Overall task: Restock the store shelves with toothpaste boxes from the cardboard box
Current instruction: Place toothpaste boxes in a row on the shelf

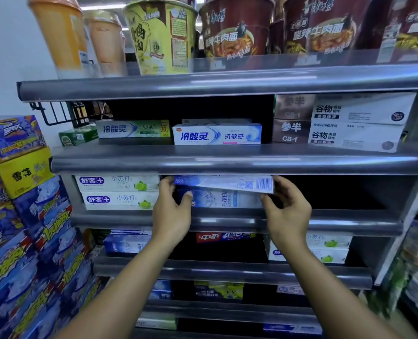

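Toothpaste box, blue and white with a barcode at its right end, sits between your two hands at the mouth of the third shelf down, just under the grey lip of the shelf above. It is slightly tilted, its right end a little lower than its left. Your left hand grips the left end, fingers curled up over the end and the thumb reaching toward the box below. Your right hand pinches the right end, fingers wrapped over the barcode corner and the thumb tucked beneath. Directly under the held box lies a second blue-and-white box, flat on the shelf and touching it or nearly so; you cannot tell which. Just left of your left hand, two white boxes with lime pictures are stacked one on the other. To the right of your right hand the shelf runs back dark. One shelf up, a white-and-blue carton faces front. Noodle cups stand along the top shelf, and printed blue cartons are piled at the near left.
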